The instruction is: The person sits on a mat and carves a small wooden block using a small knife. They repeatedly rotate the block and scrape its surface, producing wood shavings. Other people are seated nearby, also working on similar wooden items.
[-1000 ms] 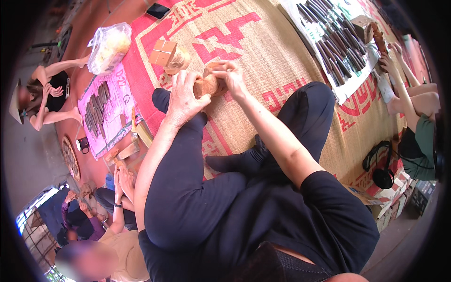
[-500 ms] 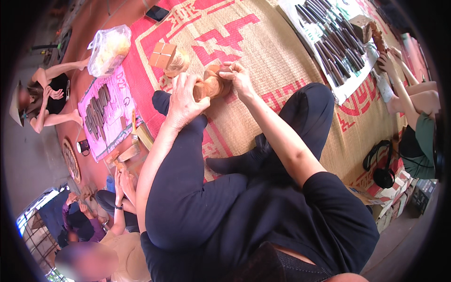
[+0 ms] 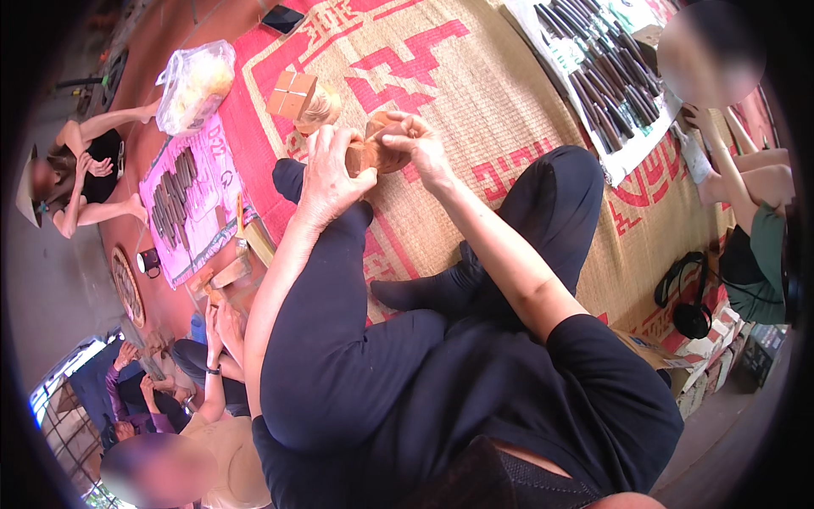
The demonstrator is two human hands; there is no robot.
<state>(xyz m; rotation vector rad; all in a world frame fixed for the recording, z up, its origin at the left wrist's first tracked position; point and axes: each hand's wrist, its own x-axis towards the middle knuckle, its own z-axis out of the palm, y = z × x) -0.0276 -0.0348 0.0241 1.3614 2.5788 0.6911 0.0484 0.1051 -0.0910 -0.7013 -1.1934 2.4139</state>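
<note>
A carved wooden piece (image 3: pixel 370 154), light brown with rounded forms, is held up over the mat in front of my crossed legs. My left hand (image 3: pixel 329 176) is closed round its left side, thumb at the near edge. The bent fingers of my right hand (image 3: pixel 421 149) are pinched together against its right side; what they hold, if anything, is too small to make out. Just beyond my left hand stands another wooden piece (image 3: pixel 292 95), with a square block end marked by pale crossing lines and a rounded part beside it.
I sit on a red and straw-coloured woven mat (image 3: pixel 475 93). Dark-handled tools (image 3: pixel 606 81) lie on a white cloth at right, more tools (image 3: pixel 174 199) on a pink cloth at left. A plastic bag (image 3: pixel 197 87) and a phone (image 3: pixel 282 19) lie beyond. Other people sit on both sides.
My right hand has shifted slightly left and down, over the carved piece. The left hand keeps its hold. At far right, a person's head has leaned into view.
</note>
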